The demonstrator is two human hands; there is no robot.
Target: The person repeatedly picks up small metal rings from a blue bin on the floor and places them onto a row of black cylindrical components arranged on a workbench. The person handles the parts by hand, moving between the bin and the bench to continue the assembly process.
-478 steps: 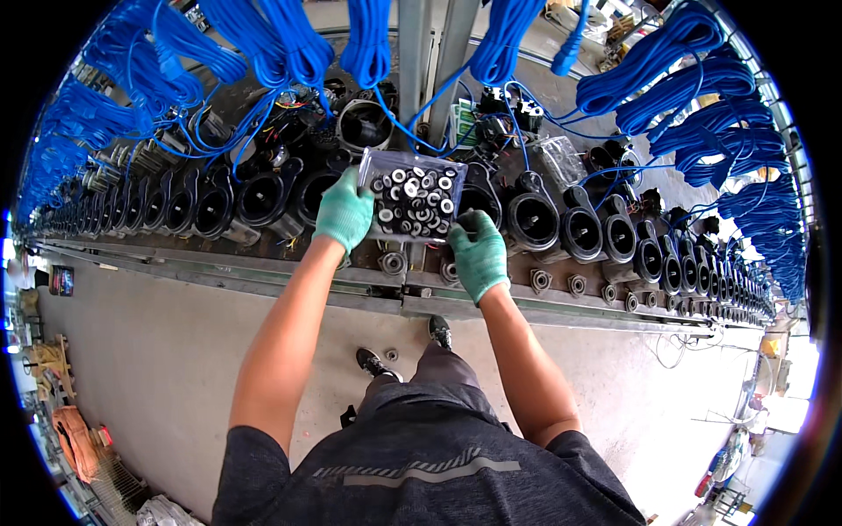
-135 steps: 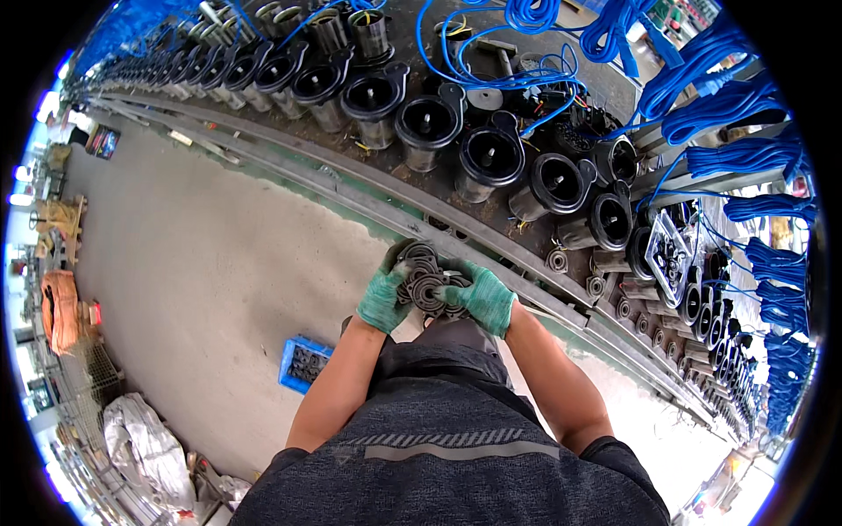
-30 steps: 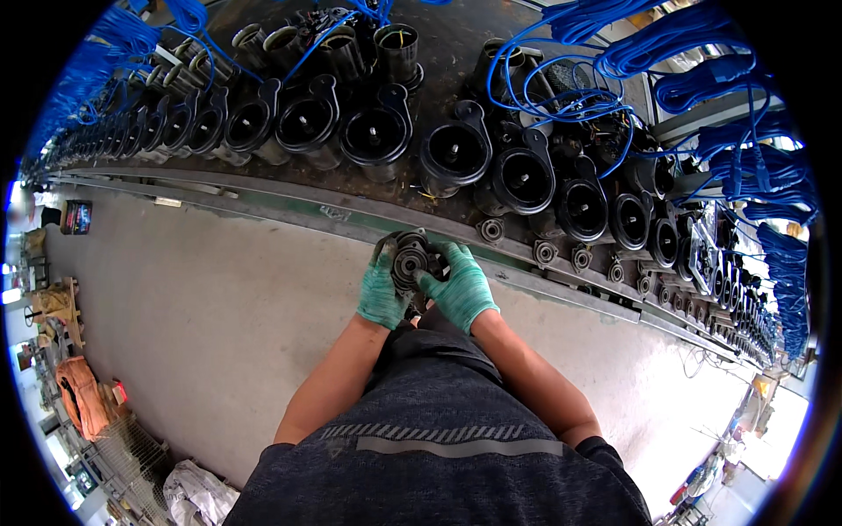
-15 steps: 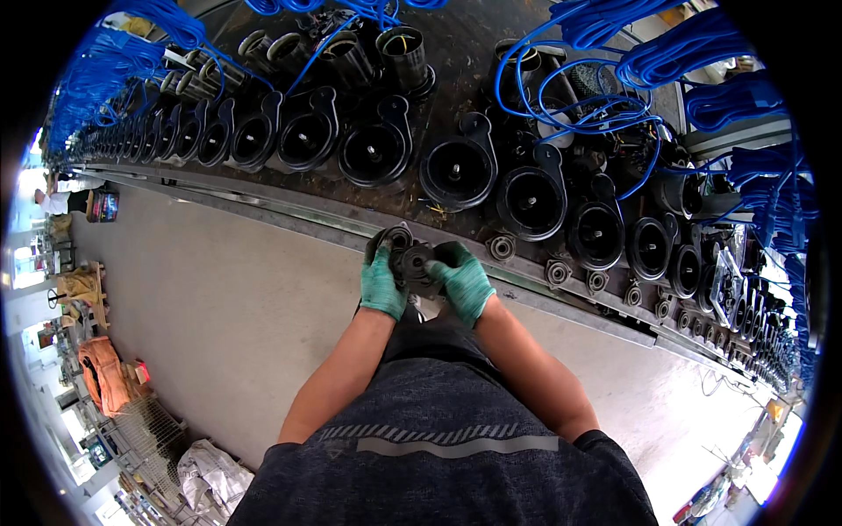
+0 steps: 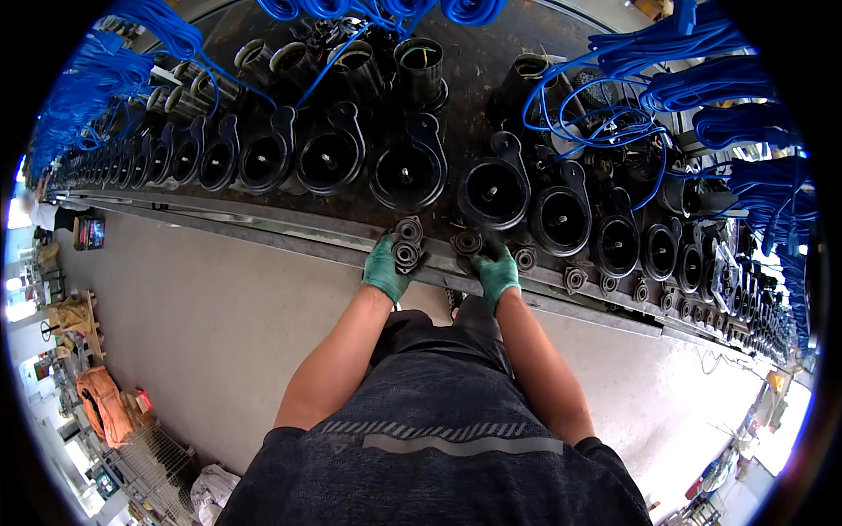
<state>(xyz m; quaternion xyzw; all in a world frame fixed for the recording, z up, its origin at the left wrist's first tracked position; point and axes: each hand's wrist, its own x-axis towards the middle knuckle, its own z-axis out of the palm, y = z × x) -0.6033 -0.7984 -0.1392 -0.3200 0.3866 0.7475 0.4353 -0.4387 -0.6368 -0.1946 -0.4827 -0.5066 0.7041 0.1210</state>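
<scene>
In a green glove, my left hand is closed around small dark round parts with ringed centres, like bearing covers. One such bearing cover lies against its fingers, and a second cover sits just beyond. My right hand, also gloved, has its blackened fingertips on another cover at the bench's near edge. Straight ahead stand a round black housing and another black housing, each open-topped with a metal shaft end in the middle.
More covers line the bench edge to the right, below a long row of housings. Metal cylinders stand farther back. Coiled blue cables hang above, with loose loops over the right side. Concrete floor lies left of me.
My hands, close together before over the stacked covers, have parted. The right has moved right with a cover to the bench edge; the left keeps covers near the edge.
</scene>
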